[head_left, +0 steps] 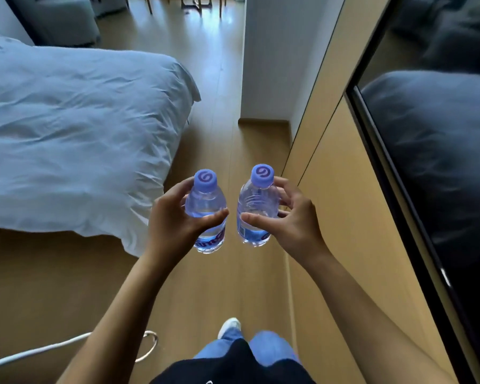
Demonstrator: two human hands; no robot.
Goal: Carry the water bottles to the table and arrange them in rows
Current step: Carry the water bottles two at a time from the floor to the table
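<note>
- Bottles: two small clear plastic water bottles with purple caps, both in hand, carried side by side, close but not touching.
- Left hand (175, 220) wraps the left bottle (207, 214) mid-body, thumb across the front, fingers behind.
- Right hand (286, 217) holds the right bottle (254, 209) the same way, thumb in front, fingers curled round the far side.
- Long axes near upright, caps up; the right bottle's cap tips slightly outward.
- Key relation: wooden table legs (197, 2) show well ahead of both hands, down the wood floor (205, 286) past the white wall corner (266, 79). Neither hand clearly nearer.
- White-quilted bed (75, 128) lies off the left hand, tan cabinet wall (352, 217) with dark glass panel (438, 162) off the right.
- Judgement: mid-carry; placing not yet started.
</note>
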